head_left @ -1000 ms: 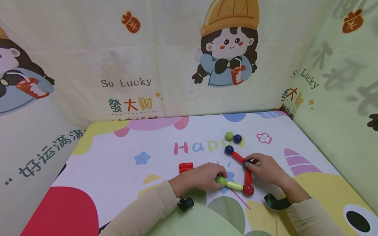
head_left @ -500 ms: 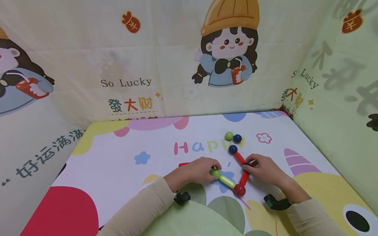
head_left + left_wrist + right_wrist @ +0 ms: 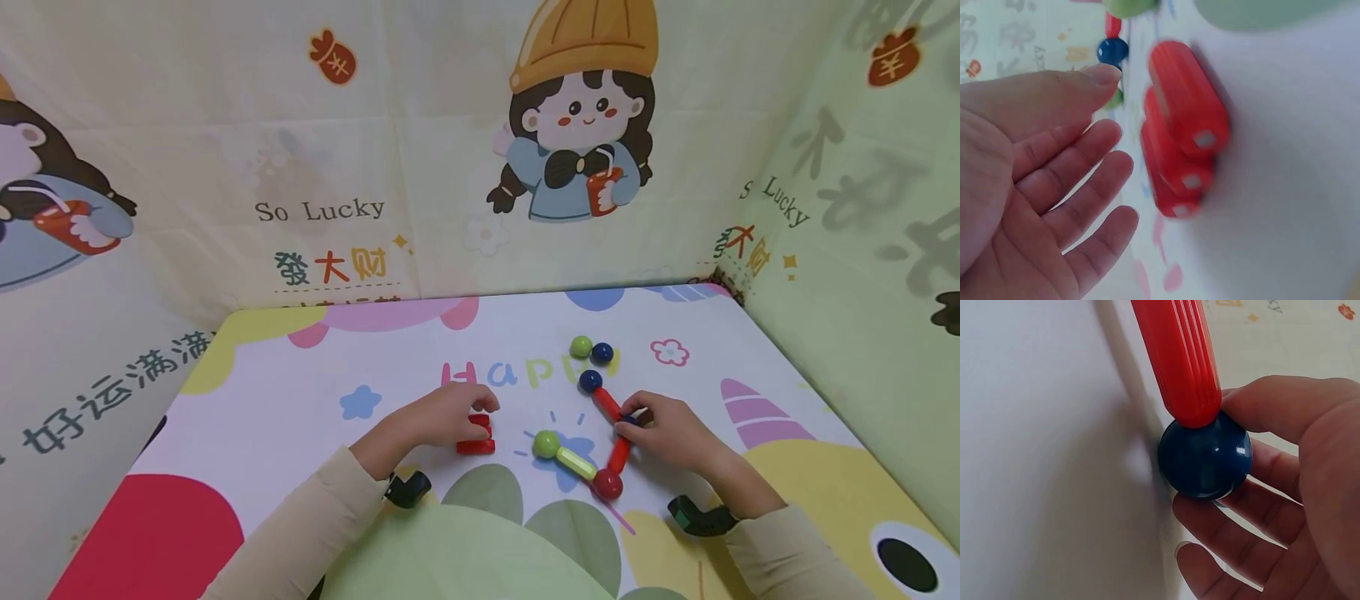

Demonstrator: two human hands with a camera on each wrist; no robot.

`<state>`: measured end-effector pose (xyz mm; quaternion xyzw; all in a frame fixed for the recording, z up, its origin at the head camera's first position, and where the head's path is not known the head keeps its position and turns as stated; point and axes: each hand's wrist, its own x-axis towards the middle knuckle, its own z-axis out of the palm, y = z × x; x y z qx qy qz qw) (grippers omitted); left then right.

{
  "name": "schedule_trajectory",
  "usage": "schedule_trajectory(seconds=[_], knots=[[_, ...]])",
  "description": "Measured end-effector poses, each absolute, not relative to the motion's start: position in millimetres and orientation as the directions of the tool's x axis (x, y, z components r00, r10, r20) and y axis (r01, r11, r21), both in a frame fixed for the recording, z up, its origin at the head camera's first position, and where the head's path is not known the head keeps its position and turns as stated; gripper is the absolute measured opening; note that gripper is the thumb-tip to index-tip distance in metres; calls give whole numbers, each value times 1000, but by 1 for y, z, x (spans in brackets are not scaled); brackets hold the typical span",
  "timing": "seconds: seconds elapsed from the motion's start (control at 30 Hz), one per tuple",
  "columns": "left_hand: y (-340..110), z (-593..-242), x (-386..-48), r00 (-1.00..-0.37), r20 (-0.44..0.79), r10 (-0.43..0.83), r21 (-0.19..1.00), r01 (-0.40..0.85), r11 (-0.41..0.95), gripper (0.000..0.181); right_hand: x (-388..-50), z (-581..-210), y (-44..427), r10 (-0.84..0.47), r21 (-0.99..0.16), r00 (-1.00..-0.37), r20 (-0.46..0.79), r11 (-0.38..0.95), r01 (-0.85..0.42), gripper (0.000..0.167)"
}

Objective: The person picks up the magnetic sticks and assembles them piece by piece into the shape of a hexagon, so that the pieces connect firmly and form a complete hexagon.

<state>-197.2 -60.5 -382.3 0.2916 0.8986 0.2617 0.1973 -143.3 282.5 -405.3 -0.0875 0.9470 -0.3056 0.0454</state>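
Our L hand (image 3: 448,415) has left the end green ball (image 3: 546,444) & moved over beside 3 loose red rods (image 3: 1186,94); fingers extended & relaxed. Our R hand (image 3: 670,429) hasn't shifted: it pinches the mid blue ball (image 3: 1197,456) btwn thumb & fingers, where a far red rod (image 3: 606,402) & near red rod (image 3: 618,456) meet. We see these in a chain on our printed tbl (image 3: 292,400), from end blue ball (image 3: 591,382) thru to red ball (image 3: 607,483), yellow-green rod (image 3: 576,463) & that green ball. Behind: loose green ball (image 3: 581,347) w/ loose blue ball (image 3: 602,353).
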Motion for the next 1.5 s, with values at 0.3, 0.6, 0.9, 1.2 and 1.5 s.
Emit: schedule_trajectory(seconds=[0.3,0.6,0.9,1.2,1.5], knots=[[-77,-396,-208,-826,-196,529,578,338,743,24,-143,-406,282,-198,-581,-980,-32,801,-143,23],[-77,-402,-215,-817,-170,551,574,372,729,18,-145,-406,280,-199,-570,-979,-32,808,-146,26],[-68,-398,-222,-820,-194,538,524,377,764,22,-154,-404,272,-191,-587,-981,-28,798,-138,32],[-35,-390,-245,-828,-136,543,502,415,759,22,-156,-408,266,-149,-588,-987,-61,804,-85,33],[13,-383,-264,-794,-99,600,429,510,746,22,-158,-409,262,-144,-588,-987,-72,805,-74,33]])
